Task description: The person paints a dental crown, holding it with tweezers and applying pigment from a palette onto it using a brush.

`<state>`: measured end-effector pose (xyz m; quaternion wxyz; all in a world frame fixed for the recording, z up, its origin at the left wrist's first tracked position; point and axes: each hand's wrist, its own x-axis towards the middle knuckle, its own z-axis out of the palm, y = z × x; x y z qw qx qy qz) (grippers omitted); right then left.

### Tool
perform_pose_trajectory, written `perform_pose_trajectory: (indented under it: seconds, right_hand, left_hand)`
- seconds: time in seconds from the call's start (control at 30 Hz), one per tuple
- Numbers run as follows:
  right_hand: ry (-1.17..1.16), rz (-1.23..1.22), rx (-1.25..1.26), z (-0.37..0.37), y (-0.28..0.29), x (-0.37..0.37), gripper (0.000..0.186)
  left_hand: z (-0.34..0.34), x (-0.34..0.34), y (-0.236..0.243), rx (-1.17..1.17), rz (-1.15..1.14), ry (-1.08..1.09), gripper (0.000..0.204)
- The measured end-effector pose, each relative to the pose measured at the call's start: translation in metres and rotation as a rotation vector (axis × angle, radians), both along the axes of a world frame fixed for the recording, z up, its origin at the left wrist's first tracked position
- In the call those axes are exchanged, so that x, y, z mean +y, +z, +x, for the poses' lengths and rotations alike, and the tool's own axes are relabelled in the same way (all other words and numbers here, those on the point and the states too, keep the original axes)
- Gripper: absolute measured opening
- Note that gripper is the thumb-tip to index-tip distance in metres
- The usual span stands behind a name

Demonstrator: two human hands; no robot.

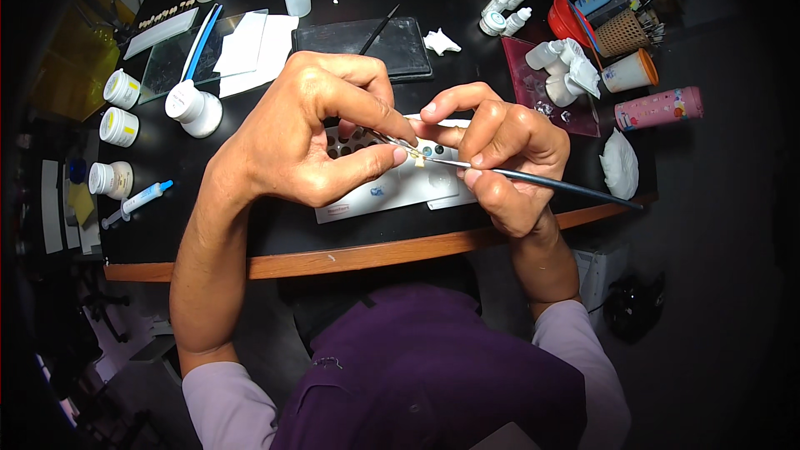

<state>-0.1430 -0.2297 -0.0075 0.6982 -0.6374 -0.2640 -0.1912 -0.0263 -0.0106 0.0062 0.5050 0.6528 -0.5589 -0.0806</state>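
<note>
My left hand (321,129) pinches thin metal tweezers (388,140) between thumb and fingers, above the table's front part. By the tweezers' tips sits a tiny cream-coloured, tooth-like piece (419,162), partly hidden by my fingertips. My right hand (515,146) is closed round a fine brush (571,187) with a dark handle. The brush's tip points left and meets or nearly meets the small piece; I cannot tell which. Beneath both hands lies a white palette (350,207) with round dark wells, largely covered by my hands.
Behind my hands lies a black flat case (400,37) with another brush (380,29). Jars and a syringe (146,197) stand or lie at left. A red tray (533,75) with small bottles, a pink flask (658,108) and crumpled tissue (619,165) are at right.
</note>
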Motion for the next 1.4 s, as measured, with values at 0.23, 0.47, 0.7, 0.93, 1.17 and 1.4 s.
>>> perform_pose_trajectory:
  seconds: [0.23, 0.47, 0.7, 0.93, 1.17, 1.4]
  right_hand:
    - [-0.006, 0.009, -0.008, 0.001, -0.001, -0.001, 0.006]
    - [-0.010, -0.014, -0.015, 0.001, 0.000, -0.002, 0.007]
    - [0.003, -0.016, -0.023, -0.001, 0.002, -0.001, 0.007]
    - [0.009, -0.042, -0.025, -0.001, 0.003, -0.004, 0.007]
    - [0.019, 0.081, -0.009, -0.006, 0.006, -0.001, 0.005]
    - [0.010, 0.034, -0.040, -0.004, 0.004, 0.000, 0.011]
  left_hand:
    - [0.000, -0.001, 0.001, 0.012, 0.005, -0.010, 0.022]
    - [0.001, -0.001, 0.001, 0.000, 0.001, -0.009, 0.021]
    - [0.000, 0.000, 0.001, 0.030, 0.017, -0.010, 0.020]
    - [0.001, -0.001, 0.000, 0.032, 0.003, -0.017, 0.020]
    - [0.004, -0.007, -0.008, 0.250, -0.048, -0.122, 0.018]
    - [0.005, -0.006, -0.009, 0.234, -0.078, -0.136, 0.019]
